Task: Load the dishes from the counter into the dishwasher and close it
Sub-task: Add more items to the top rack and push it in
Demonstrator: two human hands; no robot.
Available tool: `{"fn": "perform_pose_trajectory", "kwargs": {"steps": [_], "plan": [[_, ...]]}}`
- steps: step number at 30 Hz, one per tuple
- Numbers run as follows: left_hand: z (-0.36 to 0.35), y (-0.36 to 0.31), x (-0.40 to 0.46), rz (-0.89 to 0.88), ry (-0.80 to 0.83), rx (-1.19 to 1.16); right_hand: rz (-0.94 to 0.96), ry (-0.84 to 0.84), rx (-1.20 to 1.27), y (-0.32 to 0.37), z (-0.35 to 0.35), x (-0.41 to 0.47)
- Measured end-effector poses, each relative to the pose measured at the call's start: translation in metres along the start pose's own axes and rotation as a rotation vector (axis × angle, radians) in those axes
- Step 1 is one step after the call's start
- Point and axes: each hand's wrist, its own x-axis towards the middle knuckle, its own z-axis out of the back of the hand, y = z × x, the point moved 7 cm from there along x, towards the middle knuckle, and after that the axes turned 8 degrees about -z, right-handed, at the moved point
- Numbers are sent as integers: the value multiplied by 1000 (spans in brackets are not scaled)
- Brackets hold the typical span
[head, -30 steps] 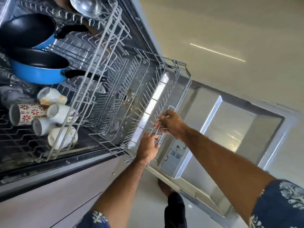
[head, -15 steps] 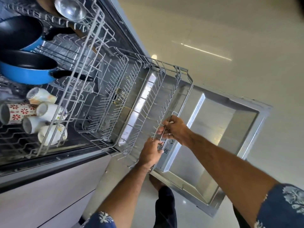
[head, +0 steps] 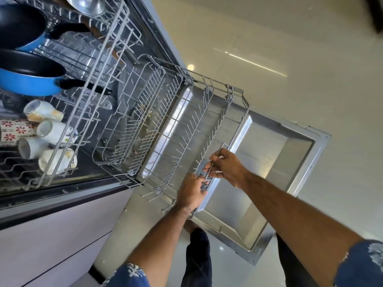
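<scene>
Glossy pale floor tiles spread behind the open dishwasher door point(head: 275, 162), dropped flat so the racks can roll out. Both hands meet at the lower rack point(head: 178, 129) front rail: right hand point(head: 227, 166) pinches its wire handle, left hand point(head: 191, 191) grips just below at seven o'clock, seemingly to guide the empty rack. Upper rack point(head: 83, 90), at ten o'clock, already carries blue pans point(head: 31, 79) and mugs point(head: 49, 131).

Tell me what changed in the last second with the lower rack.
The lower rack slid farther out over the open door, drawn by both hands: left and right kept gripping its front edge. The pans and cups stayed put in the upper rack.
</scene>
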Motion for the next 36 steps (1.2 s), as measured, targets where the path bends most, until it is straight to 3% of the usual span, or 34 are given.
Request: {"fn": "perform_pose_trajectory", "kwargs": {"steps": [28,33,36], "plan": [[-38,-29,-15,-58,105,-10,-71,-92,-180,-17,41,-20],[-33,-31,-23,-73,133,-23,-71,-133,-332,-14,47,-22],[-21,-40,-34,-79,139,-21,-15,-169,-645,-9,52,-29]]}}
